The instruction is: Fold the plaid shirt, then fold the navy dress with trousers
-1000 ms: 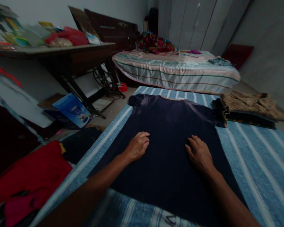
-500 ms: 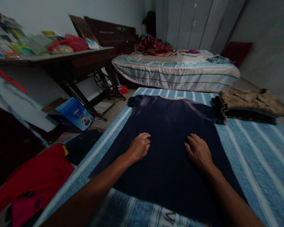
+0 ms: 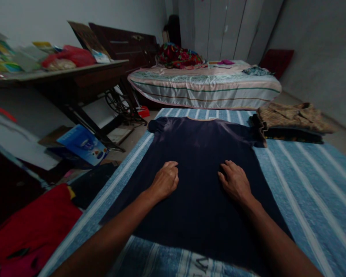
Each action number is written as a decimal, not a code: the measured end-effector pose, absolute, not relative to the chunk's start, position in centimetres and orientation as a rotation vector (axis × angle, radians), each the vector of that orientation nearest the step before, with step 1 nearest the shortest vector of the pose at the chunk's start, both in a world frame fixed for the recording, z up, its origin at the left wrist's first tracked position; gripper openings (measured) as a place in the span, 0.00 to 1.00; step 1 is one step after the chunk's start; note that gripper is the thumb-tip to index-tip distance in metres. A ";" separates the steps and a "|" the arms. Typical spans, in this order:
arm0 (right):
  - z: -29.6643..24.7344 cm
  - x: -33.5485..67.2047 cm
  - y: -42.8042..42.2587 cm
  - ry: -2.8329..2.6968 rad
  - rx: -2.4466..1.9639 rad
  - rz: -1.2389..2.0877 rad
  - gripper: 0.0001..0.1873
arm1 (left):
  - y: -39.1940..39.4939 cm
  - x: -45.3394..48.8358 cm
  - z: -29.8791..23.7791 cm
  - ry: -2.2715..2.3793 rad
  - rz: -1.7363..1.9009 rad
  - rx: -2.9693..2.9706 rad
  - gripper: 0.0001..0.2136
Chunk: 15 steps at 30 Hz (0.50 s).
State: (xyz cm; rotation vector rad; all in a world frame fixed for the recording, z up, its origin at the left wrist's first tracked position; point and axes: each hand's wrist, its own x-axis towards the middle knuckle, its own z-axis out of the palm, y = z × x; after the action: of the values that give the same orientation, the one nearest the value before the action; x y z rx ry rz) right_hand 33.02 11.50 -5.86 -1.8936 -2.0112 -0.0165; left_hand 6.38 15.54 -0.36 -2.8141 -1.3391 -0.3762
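A dark navy short-sleeved top point(image 3: 202, 215) lies spread out on the bed's blue-and-white striped cover point(image 3: 294, 184), its light-edged neckline at the far end. On the left half of the cloth rests my left hand point(image 3: 165, 180), fingers loosely bent and no fold of fabric visible in them. My right hand point(image 3: 235, 180) lies on the right half, its thumb apart from the loosely bent fingers, and it holds nothing that I can see. Bare top fabric lies between the two hands. Both forearms cover parts of the lower garment.
Folded clothes point(image 3: 294, 121) are stacked at the right, beside the top's right sleeve. Red clothing point(image 3: 37, 223) lies low on the left, near a blue box point(image 3: 83, 145). A treadle sewing table point(image 3: 83, 73) stands at the left wall. Another bed point(image 3: 204, 90) is behind.
The whole view has shifted slightly, so the room's things appear farther left. Both hands stay at nearly the same places on the top, which keeps its shape.
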 end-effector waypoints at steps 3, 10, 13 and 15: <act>-5.7 32.9 11.5 -2.008 -1.899 -0.029 0.21 | 16.0 8.2 0.0 -1.284 -0.481 -2.894 0.09; -5.5 32.9 11.5 -2.011 -1.894 -0.037 0.20 | 17.1 13.4 -0.1 -1.289 -0.539 -3.039 0.08; -5.6 32.9 11.6 -2.006 -1.898 -0.015 0.21 | 17.3 14.1 -0.5 -1.319 -0.519 -3.036 0.08; -5.5 32.9 11.7 -2.008 -1.893 -0.003 0.21 | 17.3 14.2 -0.7 -1.335 -0.501 -3.026 0.08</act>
State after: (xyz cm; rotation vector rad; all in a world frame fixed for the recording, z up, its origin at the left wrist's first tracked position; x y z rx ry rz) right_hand 32.90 11.66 -5.54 -1.8928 -2.0076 -0.0026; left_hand 14.22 17.30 -0.73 -3.0263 -1.3349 -0.5013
